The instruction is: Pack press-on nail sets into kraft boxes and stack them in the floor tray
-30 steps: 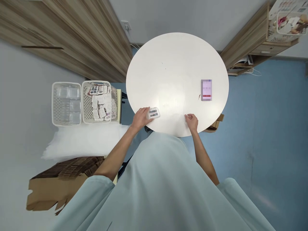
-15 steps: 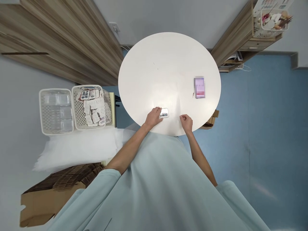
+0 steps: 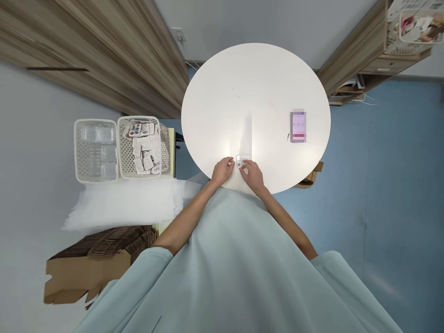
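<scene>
A small white case (image 3: 238,163) with dark round pieces lies near the front edge of the round white table (image 3: 277,78). My right hand (image 3: 253,175) covers its right part, fingers bent and pressed together at a faint see-through film (image 3: 246,134) that stretches away over the tabletop. The film's outline is hard to make out. Just left of the case is my left hand (image 3: 222,172), its thumb and fingertips drawn together. Whether anything thin sits between them is hidden.
A phone-like blurred purple rectangle (image 3: 299,126) lies at the table's right. To the left stand a basket of clear boxes (image 3: 75,152) and a basket of white cards (image 3: 121,159). White sheets (image 3: 125,203) and flattened cardboard (image 3: 86,273) are below them.
My right hand has moved left with the faint film, up to the case and partly over it. My left hand has come off the case's left edge. The whole view has shifted slightly.
</scene>
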`<state>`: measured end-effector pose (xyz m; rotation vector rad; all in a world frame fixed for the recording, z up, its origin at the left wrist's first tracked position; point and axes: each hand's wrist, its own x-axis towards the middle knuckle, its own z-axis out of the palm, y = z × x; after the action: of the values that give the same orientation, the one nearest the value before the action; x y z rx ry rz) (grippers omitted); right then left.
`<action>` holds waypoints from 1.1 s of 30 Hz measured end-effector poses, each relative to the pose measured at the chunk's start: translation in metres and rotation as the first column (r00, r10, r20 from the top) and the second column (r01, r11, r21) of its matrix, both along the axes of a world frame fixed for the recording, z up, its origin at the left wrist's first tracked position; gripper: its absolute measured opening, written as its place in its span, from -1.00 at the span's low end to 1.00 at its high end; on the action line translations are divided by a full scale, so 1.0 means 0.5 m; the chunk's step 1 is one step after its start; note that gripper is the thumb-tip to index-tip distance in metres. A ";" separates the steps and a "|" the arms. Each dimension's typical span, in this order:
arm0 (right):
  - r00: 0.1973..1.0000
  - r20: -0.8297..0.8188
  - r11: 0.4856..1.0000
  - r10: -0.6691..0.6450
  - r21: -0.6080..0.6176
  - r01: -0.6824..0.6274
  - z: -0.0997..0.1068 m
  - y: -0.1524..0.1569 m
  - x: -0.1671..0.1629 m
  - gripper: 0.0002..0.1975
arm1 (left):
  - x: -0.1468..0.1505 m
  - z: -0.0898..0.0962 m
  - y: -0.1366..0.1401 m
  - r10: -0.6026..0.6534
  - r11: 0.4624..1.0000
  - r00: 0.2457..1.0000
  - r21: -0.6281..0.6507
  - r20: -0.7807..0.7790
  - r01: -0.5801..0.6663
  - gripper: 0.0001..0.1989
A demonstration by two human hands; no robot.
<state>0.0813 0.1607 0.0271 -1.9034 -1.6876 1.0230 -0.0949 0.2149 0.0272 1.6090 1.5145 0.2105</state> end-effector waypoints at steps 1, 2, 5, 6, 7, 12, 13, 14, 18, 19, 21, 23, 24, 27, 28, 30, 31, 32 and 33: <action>1.000 0.011 1.000 0.020 -0.009 -0.020 -0.009 0.003 -0.008 -0.82 | -0.003 -0.001 -0.001 0.036 0.999 0.999 -0.031 0.008 -0.036 -0.64; 0.999 0.022 0.999 0.041 -0.015 -0.041 -0.017 0.005 -0.016 -0.82 | -0.003 -0.003 -0.001 0.065 0.996 0.998 -0.055 0.016 -0.064 -0.64; 0.994 0.052 0.995 0.100 -0.035 -0.098 -0.034 0.011 -0.034 -0.81 | 0.005 -0.014 0.002 0.118 0.988 0.993 -0.099 0.018 -0.115 -0.66; 0.991 0.062 0.993 0.115 -0.046 -0.112 -0.037 0.012 -0.038 -0.81 | 0.010 -0.018 0.003 0.127 0.986 0.992 -0.106 0.005 -0.126 -0.69; 0.989 0.072 0.991 0.127 -0.056 -0.123 -0.040 0.014 -0.043 -0.80 | 0.015 -0.023 0.005 0.133 0.985 0.991 -0.109 -0.011 -0.133 -0.72; 0.984 0.085 0.986 0.158 -0.063 -0.153 -0.040 0.015 -0.040 -0.81 | 0.032 -0.041 0.009 0.146 0.978 0.986 -0.136 -0.083 -0.156 -0.78; 0.987 0.081 0.990 0.137 -0.053 -0.133 -0.039 0.015 -0.033 -0.82 | 0.033 -0.043 0.009 0.148 0.978 0.984 -0.135 -0.097 -0.161 -0.79; 0.992 0.079 0.995 0.097 -0.041 -0.094 -0.038 0.015 -0.022 -0.81 | 0.035 -0.046 0.008 0.153 0.977 0.981 -0.130 -0.115 -0.168 -0.79; 0.983 0.100 0.986 -0.151 -0.055 0.157 -0.040 0.021 0.028 -0.71 | 0.042 -0.051 0.004 0.173 0.975 0.970 -0.108 -0.172 -0.193 -0.82; 0.975 0.096 0.975 -0.198 -0.086 0.207 -0.043 0.024 0.037 -0.68 | 0.043 -0.052 0.004 0.175 0.974 0.968 -0.111 -0.179 -0.197 -0.83; 0.966 0.061 0.952 -0.250 -0.163 0.257 -0.050 0.033 0.047 -0.63 | 0.045 -0.051 0.004 0.169 0.973 0.967 -0.122 -0.191 -0.194 -0.84; 0.964 0.018 0.937 -0.267 -0.227 0.264 -0.058 0.043 0.044 -0.66 | 0.047 -0.048 0.006 0.153 0.973 0.964 -0.138 -0.217 -0.185 -0.85; 0.964 0.003 0.933 -0.267 -0.248 0.259 -0.060 0.047 0.040 -0.69 | 0.049 -0.045 0.007 0.139 0.973 0.961 -0.149 -0.238 -0.178 -0.86; 0.963 -0.009 0.928 -0.269 -0.270 0.256 -0.064 0.057 0.029 -0.75 | 0.054 -0.035 0.007 0.091 0.975 0.944 -0.165 -0.318 -0.150 -0.84; 0.962 -0.010 0.926 -0.273 -0.273 0.260 -0.063 0.058 0.027 -0.76 | 0.056 -0.032 0.006 0.089 0.982 0.936 -0.127 -0.339 -0.139 -0.83; 0.959 -0.013 0.922 -0.285 -0.279 0.270 -0.061 0.060 0.028 -0.77 | 0.059 -0.029 0.004 0.078 0.997 0.942 0.041 -0.328 -0.069 -0.70; 0.957 -0.018 0.920 -0.289 -0.283 0.272 -0.061 0.061 0.029 -0.77 | 0.059 -0.029 0.002 0.040 0.990 0.956 0.144 -0.292 0.003 -0.61; 0.956 -0.024 0.919 -0.291 -0.285 0.273 -0.060 0.060 0.031 -0.77 | 0.059 -0.031 0.001 -0.033 0.968 0.969 0.235 -0.246 0.093 -0.54; 0.955 -0.033 0.919 -0.293 -0.286 0.272 -0.060 0.060 0.033 -0.77 | 0.057 -0.035 0.000 -0.131 0.935 0.970 0.300 -0.202 0.189 -0.49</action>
<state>0.0978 0.1908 -0.0031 -2.1747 -1.2285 1.2458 -0.0664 0.2149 0.0099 2.0474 1.5305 0.2316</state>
